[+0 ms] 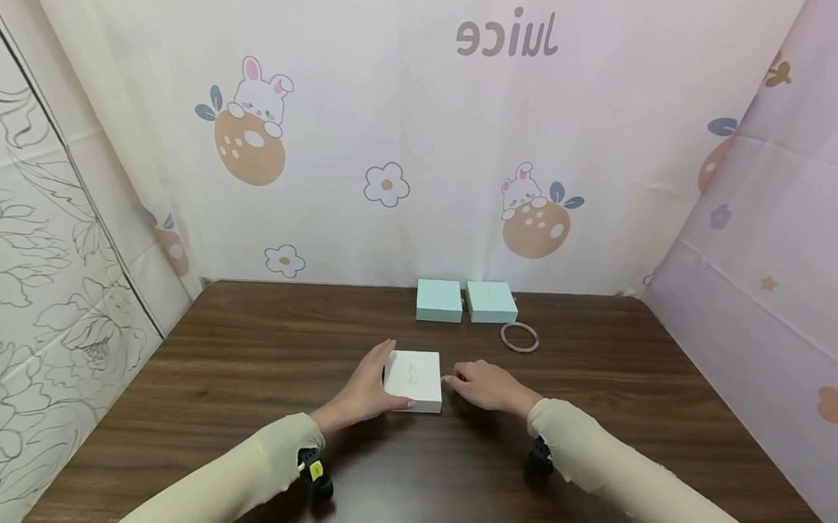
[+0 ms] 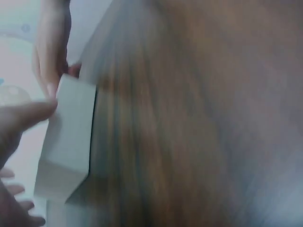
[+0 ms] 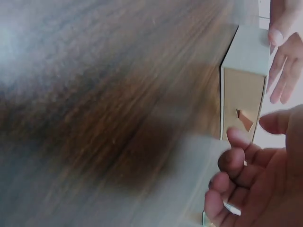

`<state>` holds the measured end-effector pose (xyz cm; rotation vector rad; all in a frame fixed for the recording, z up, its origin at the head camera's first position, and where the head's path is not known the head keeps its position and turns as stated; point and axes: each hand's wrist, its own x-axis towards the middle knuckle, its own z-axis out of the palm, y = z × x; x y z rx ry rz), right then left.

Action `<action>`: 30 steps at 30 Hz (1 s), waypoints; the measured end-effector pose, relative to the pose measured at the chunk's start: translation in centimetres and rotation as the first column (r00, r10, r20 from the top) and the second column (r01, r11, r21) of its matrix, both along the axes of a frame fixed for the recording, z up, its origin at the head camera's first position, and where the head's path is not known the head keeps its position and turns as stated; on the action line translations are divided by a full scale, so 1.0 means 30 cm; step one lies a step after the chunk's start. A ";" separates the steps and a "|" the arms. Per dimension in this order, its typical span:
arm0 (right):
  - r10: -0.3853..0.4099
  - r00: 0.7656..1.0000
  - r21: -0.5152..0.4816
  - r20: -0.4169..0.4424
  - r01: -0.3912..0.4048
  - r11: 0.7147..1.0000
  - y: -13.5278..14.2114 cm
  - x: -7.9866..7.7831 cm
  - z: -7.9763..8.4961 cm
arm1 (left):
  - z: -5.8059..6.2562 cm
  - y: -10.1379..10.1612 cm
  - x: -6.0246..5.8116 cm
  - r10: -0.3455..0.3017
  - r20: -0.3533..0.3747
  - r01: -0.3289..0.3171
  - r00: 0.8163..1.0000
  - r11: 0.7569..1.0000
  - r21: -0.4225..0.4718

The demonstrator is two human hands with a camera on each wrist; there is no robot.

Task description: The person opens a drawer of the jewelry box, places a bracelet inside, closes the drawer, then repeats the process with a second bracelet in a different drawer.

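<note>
A small square white box point(image 1: 417, 373) with faint gold lettering lies flat on the brown wooden table point(image 1: 263, 364). My left hand point(image 1: 366, 389) holds it, thumb along the front side and fingers round the left and back. In the right wrist view the box's right end shows a tan drawer front point(image 3: 236, 90) with a small ribbon pull tab point(image 3: 245, 120). Close to that end is my right hand point(image 1: 487, 384), its fingers loosely bent, thumb and forefinger apart on either side of the tab. Nothing appears gripped in it.
Two pale mint boxes point(image 1: 439, 301) stand side by side at the table's back edge. Just in front of the right one lies a pinkish ring point(image 1: 519, 337). A printed curtain point(image 1: 326, 135) hangs behind the table, with more fabric at both sides.
</note>
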<state>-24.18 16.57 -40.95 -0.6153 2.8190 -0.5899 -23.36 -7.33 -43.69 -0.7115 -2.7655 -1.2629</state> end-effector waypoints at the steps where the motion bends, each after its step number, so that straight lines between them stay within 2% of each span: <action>1: 0.010 1.000 -0.005 0.016 -0.010 1.000 0.000 -0.003 -0.002 | -0.005 -0.006 -0.013 -0.029 0.000 0.029 1.000 1.000 -0.007; 7: 0.024 0.996 -0.003 0.082 -0.024 1.000 -0.015 -0.014 -0.017 | -0.024 -0.031 -0.070 -0.186 0.046 0.188 0.981 0.981 -0.047; 11: 0.012 0.996 0.019 0.091 -0.014 1.000 -0.028 -0.021 -0.020 | -0.026 -0.037 -0.088 -0.248 0.073 0.251 0.966 0.967 -0.035; 16: 0.003 0.996 0.040 0.086 -0.006 0.999 -0.041 -0.027 -0.016 | -0.020 -0.036 -0.097 -0.248 0.080 0.252 0.966 0.967 -0.048; 30: -0.011 1.000 -0.020 0.007 0.012 1.000 -0.063 -0.026 -0.036 | -0.027 -0.043 -0.105 -0.235 0.096 0.239 0.967 0.971 -0.027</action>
